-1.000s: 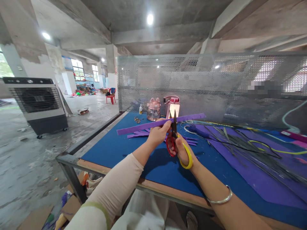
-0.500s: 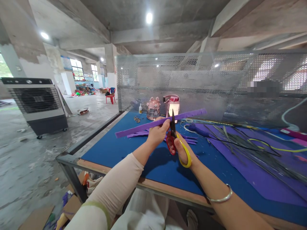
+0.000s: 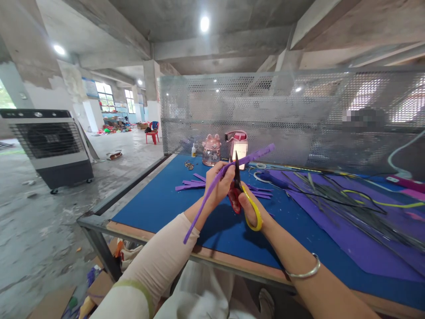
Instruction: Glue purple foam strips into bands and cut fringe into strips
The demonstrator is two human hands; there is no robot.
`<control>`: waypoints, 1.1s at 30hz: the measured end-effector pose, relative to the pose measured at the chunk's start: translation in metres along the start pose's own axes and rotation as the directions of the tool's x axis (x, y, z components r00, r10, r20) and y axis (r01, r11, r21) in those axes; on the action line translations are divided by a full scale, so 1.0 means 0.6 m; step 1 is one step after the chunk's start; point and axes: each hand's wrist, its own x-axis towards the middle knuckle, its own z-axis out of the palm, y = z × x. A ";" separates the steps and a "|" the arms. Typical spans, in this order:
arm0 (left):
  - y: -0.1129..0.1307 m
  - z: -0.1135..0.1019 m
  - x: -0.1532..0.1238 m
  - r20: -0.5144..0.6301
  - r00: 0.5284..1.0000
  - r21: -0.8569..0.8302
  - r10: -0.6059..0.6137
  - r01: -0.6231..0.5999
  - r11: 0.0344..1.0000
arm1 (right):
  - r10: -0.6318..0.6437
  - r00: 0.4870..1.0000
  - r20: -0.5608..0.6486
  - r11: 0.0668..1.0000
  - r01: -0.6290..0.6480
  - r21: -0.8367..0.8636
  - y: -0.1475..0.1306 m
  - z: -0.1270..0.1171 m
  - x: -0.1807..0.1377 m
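My left hand [image 3: 217, 184] is closed on a long purple foam strip [image 3: 257, 154]. One end of the strip droops down over my forearm and the other end sticks up to the right. My right hand [image 3: 250, 204] grips scissors [image 3: 238, 188] with one red and one yellow handle. Their dark blades point upward right beside the strip, just right of my left fingers. Both hands hover above the blue table [image 3: 159, 201]. Several cut purple strips [image 3: 191, 184] lie on the table behind my hands.
A purple sheet [image 3: 352, 241] with dark thin rods and yellow cord covers the table's right side. Two pink bottles [image 3: 212, 151], a small glue bottle [image 3: 193, 151] and a perforated metal screen [image 3: 299, 115] stand at the back. A grey air cooler [image 3: 49, 146] sits on the floor left.
The strip, held level across the scissors before, has swung: its left end dropped down over my forearm and its right end tilted up. Both hands stayed almost in place.
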 end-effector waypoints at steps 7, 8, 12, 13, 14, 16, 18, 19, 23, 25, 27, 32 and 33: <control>-0.020 -0.003 0.014 0.066 0.997 -0.018 -0.049 0.051 0.999 | 0.041 0.999 0.033 0.997 -0.043 0.060 -0.010 0.004 0.002; -0.021 -0.003 0.014 0.054 0.998 -0.011 -0.046 0.046 0.999 | 0.042 0.999 0.035 0.997 -0.044 0.061 -0.011 0.004 0.002; -0.019 -0.003 0.010 0.005 1.000 0.032 -0.022 0.022 0.999 | 0.053 0.998 0.040 0.998 -0.055 0.042 -0.015 0.006 0.002; -0.017 -0.003 0.009 -0.003 1.000 0.043 -0.015 0.015 0.999 | 0.058 0.998 0.039 0.998 -0.059 0.034 -0.016 0.006 0.002; -0.015 -0.004 0.008 -0.008 1.000 0.052 -0.008 0.009 0.999 | 0.061 0.997 0.036 0.998 -0.062 0.026 -0.016 0.006 0.002; -0.013 -0.004 0.008 -0.004 1.000 0.063 0.002 -0.002 0.998 | 0.062 0.998 0.029 0.998 -0.062 0.017 -0.016 0.006 0.002; -0.012 -0.004 0.009 0.009 1.000 0.063 0.002 -0.002 0.998 | 0.059 0.998 0.022 0.998 -0.060 0.022 -0.014 0.005 0.002; -0.013 -0.004 0.010 0.018 1.000 0.059 -0.003 0.002 0.998 | 0.058 0.998 0.021 0.998 -0.059 0.030 -0.013 0.005 0.001; -0.015 -0.003 0.012 0.059 0.998 0.041 -0.033 0.030 0.999 | 0.060 0.998 0.026 0.995 -0.062 0.075 -0.009 0.005 0.002; -0.014 -0.003 0.013 0.063 0.997 0.046 -0.046 0.043 0.998 | 0.066 0.998 0.025 0.994 -0.068 0.080 -0.009 0.006 0.002; -0.013 -0.005 0.013 0.060 0.997 0.061 -0.057 0.054 0.997 | 0.072 0.997 0.017 0.994 -0.074 0.076 -0.010 0.007 0.002; -0.015 -0.006 0.012 0.055 0.997 0.091 -0.060 0.055 0.994 | 0.087 0.996 -0.009 0.994 -0.087 0.067 -0.012 0.008 0.003; -0.016 -0.006 0.013 0.055 0.997 0.092 -0.060 0.054 0.994 | 0.091 0.996 -0.014 0.994 -0.090 0.067 -0.012 0.008 0.003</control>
